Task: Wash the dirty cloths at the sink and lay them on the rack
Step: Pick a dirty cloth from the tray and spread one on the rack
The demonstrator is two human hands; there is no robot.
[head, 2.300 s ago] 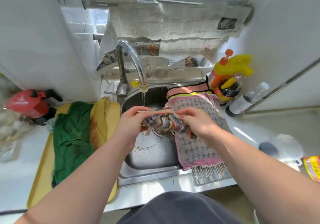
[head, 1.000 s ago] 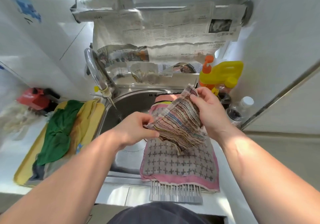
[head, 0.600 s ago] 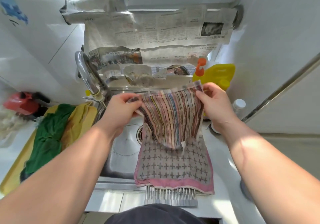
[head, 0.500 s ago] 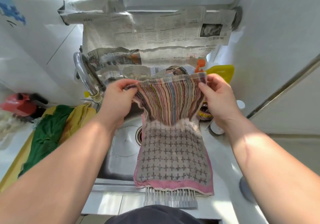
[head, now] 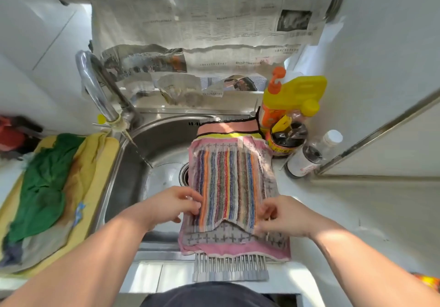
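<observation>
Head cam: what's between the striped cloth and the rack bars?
The grey cross-patterned cloth, spread over the rack; the striped cloth lies on top of it. Seen in the head view.

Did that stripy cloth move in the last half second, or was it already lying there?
Yes. The striped cloth came down from mid-air onto the cross-patterned cloth on the rack; the left hand and right hand pinch its near corners.
</observation>
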